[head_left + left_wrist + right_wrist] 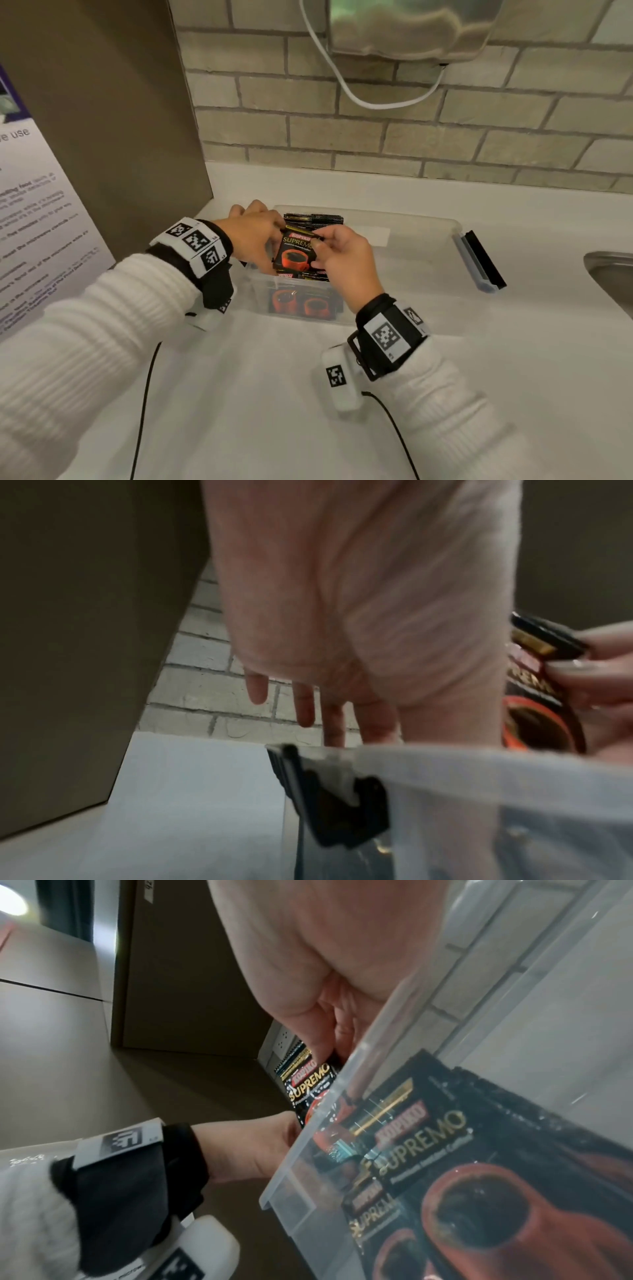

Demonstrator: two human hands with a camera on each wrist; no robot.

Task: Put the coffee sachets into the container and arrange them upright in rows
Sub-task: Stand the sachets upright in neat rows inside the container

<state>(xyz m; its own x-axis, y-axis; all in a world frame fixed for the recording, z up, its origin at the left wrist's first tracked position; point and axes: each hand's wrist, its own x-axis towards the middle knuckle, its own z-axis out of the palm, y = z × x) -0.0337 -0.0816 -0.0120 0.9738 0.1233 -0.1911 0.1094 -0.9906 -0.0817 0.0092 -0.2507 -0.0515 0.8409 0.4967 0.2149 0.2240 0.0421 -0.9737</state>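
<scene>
A clear plastic container [411, 226] stands on the white counter. My right hand [322, 245] pinches the top right corner of a black coffee sachet [297, 251] with a red cup on it, held upright over the container's left end. My left hand [270, 236] is against the sachet's left edge; in the left wrist view its fingers [304, 707] point straight down beside the container wall [479, 772]. Behind the held sachet a row of sachets [313, 219] stands on edge. More sachets [301, 305] show through the front wall and in the right wrist view [428, 1139].
A black and grey clip [479, 260] hangs open at the container's right end. A steel sink [613, 274] lies at the far right. A brown panel [102, 120] with a poster [34, 222] closes the left; the brick wall [411, 137] runs behind.
</scene>
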